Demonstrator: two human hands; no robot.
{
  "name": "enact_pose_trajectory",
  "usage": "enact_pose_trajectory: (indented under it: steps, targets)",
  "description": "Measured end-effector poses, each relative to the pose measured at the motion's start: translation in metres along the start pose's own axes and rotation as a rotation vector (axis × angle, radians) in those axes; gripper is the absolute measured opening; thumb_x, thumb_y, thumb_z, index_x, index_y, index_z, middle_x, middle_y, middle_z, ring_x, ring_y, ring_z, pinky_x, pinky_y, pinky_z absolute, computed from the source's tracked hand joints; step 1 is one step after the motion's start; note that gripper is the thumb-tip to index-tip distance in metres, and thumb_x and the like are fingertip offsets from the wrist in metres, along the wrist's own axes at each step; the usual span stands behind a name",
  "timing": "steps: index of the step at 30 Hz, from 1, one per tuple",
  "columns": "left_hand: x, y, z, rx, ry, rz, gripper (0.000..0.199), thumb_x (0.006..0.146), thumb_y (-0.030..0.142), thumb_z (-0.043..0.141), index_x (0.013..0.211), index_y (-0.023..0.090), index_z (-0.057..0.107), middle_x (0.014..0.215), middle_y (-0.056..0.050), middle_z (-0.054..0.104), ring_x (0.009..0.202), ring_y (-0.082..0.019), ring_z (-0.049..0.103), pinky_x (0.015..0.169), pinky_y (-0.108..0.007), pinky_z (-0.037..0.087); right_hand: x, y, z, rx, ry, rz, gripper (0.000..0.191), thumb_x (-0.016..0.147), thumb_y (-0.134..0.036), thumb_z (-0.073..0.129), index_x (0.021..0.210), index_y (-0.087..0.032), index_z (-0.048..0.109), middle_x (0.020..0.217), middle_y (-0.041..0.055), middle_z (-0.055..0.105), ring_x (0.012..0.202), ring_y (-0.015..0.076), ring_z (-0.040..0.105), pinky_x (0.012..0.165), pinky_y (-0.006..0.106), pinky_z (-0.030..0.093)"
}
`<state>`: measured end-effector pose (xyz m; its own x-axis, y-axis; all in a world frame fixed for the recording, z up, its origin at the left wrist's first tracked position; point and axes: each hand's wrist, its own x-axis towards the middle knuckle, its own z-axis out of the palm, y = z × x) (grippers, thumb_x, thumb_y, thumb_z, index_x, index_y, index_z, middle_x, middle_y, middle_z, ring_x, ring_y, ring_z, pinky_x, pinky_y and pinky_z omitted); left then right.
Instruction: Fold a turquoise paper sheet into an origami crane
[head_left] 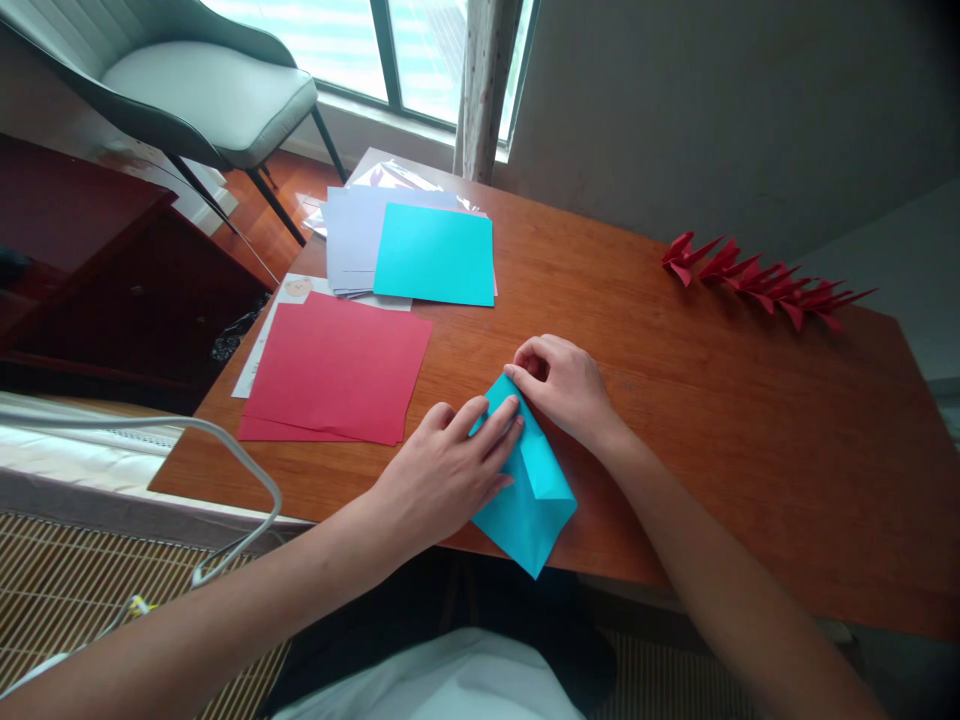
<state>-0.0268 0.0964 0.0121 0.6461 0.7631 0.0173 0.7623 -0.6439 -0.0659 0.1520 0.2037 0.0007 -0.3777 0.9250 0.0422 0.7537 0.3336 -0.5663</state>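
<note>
A partly folded blue paper lies at the table's front edge, its lower corner pointing toward my body. My left hand rests flat on its left side with the fingers spread a little across the folds. At the paper's top corner, my right hand pinches the tip between thumb and curled index finger. Part of the paper's left edge is hidden under my left fingers.
Red sheets lie left on the wooden table. Behind them, a flat blue sheet tops pale papers. Red folded paper figures stand in a row at the back right. A chair is beyond the table.
</note>
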Motion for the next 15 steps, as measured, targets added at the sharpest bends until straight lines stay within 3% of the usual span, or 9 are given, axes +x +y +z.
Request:
enact_pose_trajectory:
  steps: [7, 10, 15]
  targets:
    - [0.001, 0.001, -0.001, -0.005, 0.001, -0.017, 0.051, 0.105, 0.045, 0.039, 0.147, 0.021, 0.052, 0.16, -0.006, 0.044, 0.123, -0.03, 0.048, 0.084, -0.042, 0.044, 0.002, 0.0, 0.0, -0.004, 0.003, -0.003, 0.012, 0.089, -0.028, 0.067, 0.079, -0.022, 0.064, 0.078, -0.0003, 0.066, 0.077, 0.017, 0.06, 0.068, 0.03, 0.04]
    - [0.002, 0.002, -0.002, -0.027, -0.014, -0.02, 0.053, 0.103, 0.047, 0.043, 0.147, 0.019, 0.052, 0.159, -0.007, 0.045, 0.123, -0.03, 0.048, 0.086, -0.043, 0.044, -0.001, 0.002, -0.003, 0.026, 0.004, -0.069, 0.012, 0.093, -0.029, 0.065, 0.083, -0.021, 0.066, 0.08, 0.0014, 0.066, 0.079, 0.0183, 0.06, 0.072, 0.032, 0.044]
    - [0.003, 0.005, -0.006, -0.036, -0.022, -0.036, 0.053, 0.103, 0.046, 0.045, 0.147, 0.017, 0.052, 0.16, -0.008, 0.045, 0.124, -0.029, 0.049, 0.09, -0.044, 0.044, -0.048, 0.005, -0.019, 0.177, -0.016, -0.306, 0.024, 0.1, -0.036, 0.055, 0.111, -0.018, 0.067, 0.109, 0.0102, 0.069, 0.103, 0.0232, 0.063, 0.091, 0.038, 0.051]
